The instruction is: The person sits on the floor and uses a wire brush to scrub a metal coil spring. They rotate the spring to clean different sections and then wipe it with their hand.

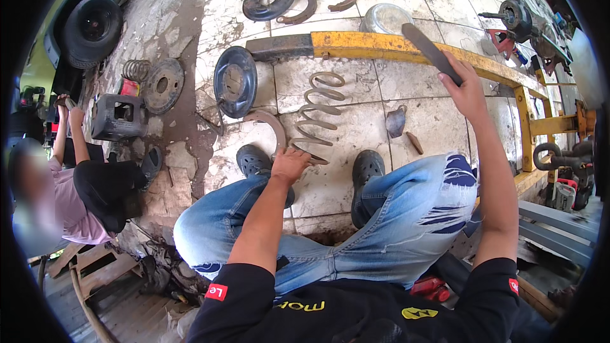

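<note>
"So, which hand is nearer the coil spring?"

"The left hand, easily. It's back up, with its fingers at the spring's near end, just by the curved brake shoe. Whether they're closed round the wire, I can't tell; the back of the hand hides it."

"And how does the spring lie?"

"On its side on the tiled floor, between the two shoes but ahead of them. Its long axis runs away from the person, so most of its length stretches forward and a little to the right of the left hand."

"What about the right hand?"

"That one's gripping a dark flat bar by its near end. The bar slants forward and to the left, its far end overlapping the yellow beam from this view. It's well apart from the spring, off to the right."
</note>
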A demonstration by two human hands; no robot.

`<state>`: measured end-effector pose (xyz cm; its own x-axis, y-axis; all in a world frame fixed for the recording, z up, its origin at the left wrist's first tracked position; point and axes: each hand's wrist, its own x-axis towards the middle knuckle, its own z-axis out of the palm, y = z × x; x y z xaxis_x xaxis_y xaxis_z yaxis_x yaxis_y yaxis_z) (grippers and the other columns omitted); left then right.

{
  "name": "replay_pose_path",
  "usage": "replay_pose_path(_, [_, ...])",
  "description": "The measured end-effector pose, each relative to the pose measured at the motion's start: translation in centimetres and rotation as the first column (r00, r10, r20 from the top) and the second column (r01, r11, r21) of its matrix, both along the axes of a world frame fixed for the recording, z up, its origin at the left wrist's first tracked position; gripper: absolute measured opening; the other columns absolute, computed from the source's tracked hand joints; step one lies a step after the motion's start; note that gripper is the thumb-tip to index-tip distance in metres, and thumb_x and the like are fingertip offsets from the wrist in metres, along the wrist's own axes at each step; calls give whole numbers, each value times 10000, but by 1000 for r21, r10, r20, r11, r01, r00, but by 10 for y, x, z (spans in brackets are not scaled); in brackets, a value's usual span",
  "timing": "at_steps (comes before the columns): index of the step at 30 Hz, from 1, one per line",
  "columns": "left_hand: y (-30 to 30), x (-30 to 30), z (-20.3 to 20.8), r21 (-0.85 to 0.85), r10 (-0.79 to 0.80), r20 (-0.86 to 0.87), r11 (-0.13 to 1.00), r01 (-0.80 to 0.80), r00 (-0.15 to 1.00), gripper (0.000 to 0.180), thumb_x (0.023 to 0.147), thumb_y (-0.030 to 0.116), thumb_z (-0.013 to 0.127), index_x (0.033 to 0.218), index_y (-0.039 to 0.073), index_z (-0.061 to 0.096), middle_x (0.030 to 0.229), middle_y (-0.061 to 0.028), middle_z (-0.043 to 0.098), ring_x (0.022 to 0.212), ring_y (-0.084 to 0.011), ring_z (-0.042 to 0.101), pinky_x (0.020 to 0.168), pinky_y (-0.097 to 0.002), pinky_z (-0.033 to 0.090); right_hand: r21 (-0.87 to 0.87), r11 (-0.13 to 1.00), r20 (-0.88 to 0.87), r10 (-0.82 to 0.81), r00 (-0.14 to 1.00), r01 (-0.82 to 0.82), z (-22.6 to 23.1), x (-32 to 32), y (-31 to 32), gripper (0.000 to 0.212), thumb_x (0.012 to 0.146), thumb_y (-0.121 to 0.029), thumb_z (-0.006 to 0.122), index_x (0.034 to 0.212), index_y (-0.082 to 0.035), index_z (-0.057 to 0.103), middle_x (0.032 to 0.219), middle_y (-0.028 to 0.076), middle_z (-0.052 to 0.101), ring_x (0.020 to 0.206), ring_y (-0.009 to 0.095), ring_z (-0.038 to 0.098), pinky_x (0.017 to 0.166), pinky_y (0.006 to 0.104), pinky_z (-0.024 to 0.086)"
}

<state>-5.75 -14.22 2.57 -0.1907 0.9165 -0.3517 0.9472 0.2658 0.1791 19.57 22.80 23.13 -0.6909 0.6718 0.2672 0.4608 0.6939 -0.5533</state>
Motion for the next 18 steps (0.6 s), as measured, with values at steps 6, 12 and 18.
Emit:
replay_pose_path(6, [37,7,50,162,166,154,968,-191,974,252,943,366,552,969,130,635,915,-100,690,955,-314,637,850,-472,447,-19,978,66,206,976,-205,34,-21,-30,485,868,-175,675,1337,-127,564,919,126,570,877,284,571,804,370,457])
replay_pose_path(12, [86,4,111,167,393,340,869,-466,854,338,936,393,584,1114,118,668,926,-129,703,908,-350,653,777,-434,496,14,975,25,222,975,-222,58,-51,-57,478,873,-205,669,1333,-125,569,890,133,560,862,293,568,790,388,458])
replay_pose_path(18, [122,-4,116,6,478,755,681,-733,450,347,950,324,611,919,-12,691,737,-68,672,665,-129,595,664,-299,478,-79,987,-83,132,988,-139,77,-74,-76,482,856,-225,685,1316,-116,588,938,157,607,869,309,603,803,389,479])
